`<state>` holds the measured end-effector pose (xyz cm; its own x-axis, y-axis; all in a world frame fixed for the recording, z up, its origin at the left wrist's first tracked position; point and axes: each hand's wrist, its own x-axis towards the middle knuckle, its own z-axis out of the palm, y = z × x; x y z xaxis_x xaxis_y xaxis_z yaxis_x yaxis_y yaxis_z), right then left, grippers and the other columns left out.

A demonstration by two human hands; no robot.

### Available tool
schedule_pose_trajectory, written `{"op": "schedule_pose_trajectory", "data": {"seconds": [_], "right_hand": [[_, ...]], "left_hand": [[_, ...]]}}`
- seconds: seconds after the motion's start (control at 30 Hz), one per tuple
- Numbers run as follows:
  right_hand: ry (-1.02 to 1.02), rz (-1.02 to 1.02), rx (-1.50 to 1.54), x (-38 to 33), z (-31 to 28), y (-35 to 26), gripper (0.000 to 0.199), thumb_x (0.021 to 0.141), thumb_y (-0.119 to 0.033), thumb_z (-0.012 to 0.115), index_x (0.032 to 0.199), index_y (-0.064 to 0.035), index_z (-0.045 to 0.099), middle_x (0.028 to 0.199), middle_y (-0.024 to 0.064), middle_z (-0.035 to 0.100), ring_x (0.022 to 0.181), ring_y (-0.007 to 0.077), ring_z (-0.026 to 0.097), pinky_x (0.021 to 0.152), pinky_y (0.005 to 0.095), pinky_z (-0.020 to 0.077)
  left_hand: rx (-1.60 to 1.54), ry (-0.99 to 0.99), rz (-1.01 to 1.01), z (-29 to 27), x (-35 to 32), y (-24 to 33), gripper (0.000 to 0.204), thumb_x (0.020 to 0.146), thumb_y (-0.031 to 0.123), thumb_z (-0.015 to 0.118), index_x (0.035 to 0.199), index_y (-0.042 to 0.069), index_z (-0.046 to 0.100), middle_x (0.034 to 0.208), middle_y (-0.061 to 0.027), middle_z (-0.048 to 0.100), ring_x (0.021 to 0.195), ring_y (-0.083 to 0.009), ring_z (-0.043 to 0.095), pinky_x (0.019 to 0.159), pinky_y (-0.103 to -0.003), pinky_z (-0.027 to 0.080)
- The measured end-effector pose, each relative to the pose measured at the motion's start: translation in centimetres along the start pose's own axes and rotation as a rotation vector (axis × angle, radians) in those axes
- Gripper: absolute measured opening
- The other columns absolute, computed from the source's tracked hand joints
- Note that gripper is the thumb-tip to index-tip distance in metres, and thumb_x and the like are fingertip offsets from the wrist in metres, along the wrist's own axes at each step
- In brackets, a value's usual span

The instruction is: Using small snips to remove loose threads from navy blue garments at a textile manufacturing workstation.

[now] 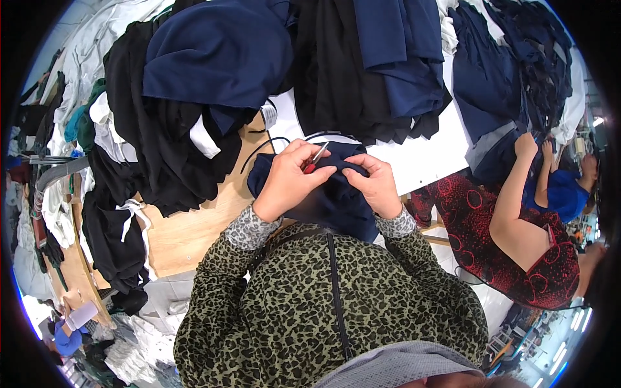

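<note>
A pair of small thread snips [319,154] with a red handle sits in my left hand [288,181], blades pointing up and away from me. The thumb and fingers of that hand are closed round it, close to a navy blue garment [323,205]. My right hand [376,185] pinches a fold of this garment between thumb and fingertips. Bunched at the near edge of the table, the garment hangs down in front of my body. Whether the left fingers also grip the cloth, I cannot tell.
Black garments [174,149] and a navy piece [220,52] are heaped at left on the wooden table [187,236]. More black cloth [330,71] lies ahead on a white surface [414,161]. At right, a person in a red-patterned black garment [472,226] handles navy cloth [488,90].
</note>
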<state>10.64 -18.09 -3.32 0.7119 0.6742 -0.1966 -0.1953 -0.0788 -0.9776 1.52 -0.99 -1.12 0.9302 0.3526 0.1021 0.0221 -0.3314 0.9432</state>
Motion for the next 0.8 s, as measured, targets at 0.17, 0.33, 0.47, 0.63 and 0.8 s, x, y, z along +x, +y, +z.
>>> {"op": "schedule_pose_trajectory", "data": {"seconds": [0.17,0.33,0.47,0.63,0.8], "right_hand": [[0.09,-0.129,-0.277,-0.2,0.6,-0.2,0.019,0.075,-0.008,0.067,0.091,0.0021,0.064,0.073,0.0025,0.064,0.066,0.0043,0.056,0.059,0.0206,0.046],[0.062,-0.156,-0.304,-0.3,0.7,-0.4,0.019,0.075,-0.007,0.066,0.091,0.0025,0.064,0.075,0.0028,0.065,0.067,0.0047,0.056,0.06,0.0206,0.0461],[0.026,-0.111,-0.31,-0.4,0.5,-0.6,0.018,0.076,-0.007,0.066,0.091,0.0024,0.064,0.078,0.0027,0.065,0.07,0.005,0.056,0.062,0.0205,0.0462],[-0.005,-0.074,-0.228,-0.3,0.3,-0.4,0.017,0.077,-0.006,0.065,0.092,0.0029,0.064,0.08,0.0022,0.065,0.072,0.0047,0.056,0.065,0.0198,0.0459],[-0.04,-0.002,-0.073,-0.1,-0.2,0.0,0.015,0.079,-0.004,0.064,0.092,0.0034,0.064,0.081,0.0005,0.064,0.073,0.004,0.055,0.067,0.0189,0.0454]], "left_hand": [[0.071,-0.025,-0.073,0.8,0.5,0.8,0.025,0.071,0.018,0.071,0.086,-0.001,0.065,0.065,-0.0071,0.057,0.055,-0.0139,0.054,0.054,-0.026,0.044],[-0.065,-0.103,-0.231,0.7,0.6,0.1,0.021,0.071,0.018,0.068,0.079,-0.001,0.065,0.058,-0.0066,0.058,0.053,-0.0115,0.055,0.051,-0.026,0.043],[-0.097,-0.159,-0.296,0.7,0.9,0.1,0.02,0.071,0.016,0.067,0.078,-0.002,0.065,0.056,-0.0057,0.058,0.051,-0.0104,0.055,0.05,-0.025,0.043],[-0.091,-0.229,-0.288,0.5,1.1,-0.2,0.018,0.08,0.016,0.066,0.082,-0.001,0.065,0.06,0.0009,0.058,0.052,-0.0055,0.055,0.048,-0.019,0.043],[-0.216,-0.209,-0.378,0.1,1.3,0.4,0.019,0.076,0.015,0.066,0.079,-0.003,0.064,0.055,-0.0036,0.057,0.049,-0.0092,0.054,0.049,-0.023,0.043]]}}
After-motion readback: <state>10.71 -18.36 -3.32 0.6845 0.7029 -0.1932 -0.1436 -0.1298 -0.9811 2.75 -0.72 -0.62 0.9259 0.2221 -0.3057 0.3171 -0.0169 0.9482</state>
